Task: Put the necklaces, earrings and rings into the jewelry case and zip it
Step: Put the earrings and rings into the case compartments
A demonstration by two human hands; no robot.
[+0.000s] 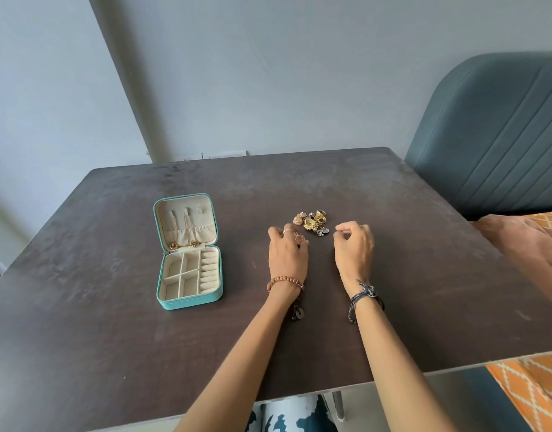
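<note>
A teal jewelry case (162, 302) lies open at the table's left, its cream tray divided into compartments and ring rolls. Gold necklaces (184, 243) hang inside the lid (157, 213). A small pile of gold earrings and rings (313, 220) sits at the table's middle. My left hand (287, 255) rests just left of the pile and pinches a round rose-gold earring (299, 237) at its fingertips. My right hand (354, 246) hovers just right of the pile with curled fingers, thumb and forefinger meeting; nothing shows between them.
The dark brown table (424, 291) ends close to my body. A teal padded chair (493, 135) stands at the far right corner. Orange patterned fabric (530, 388) lies along the right edge. A grey wall rises behind the table.
</note>
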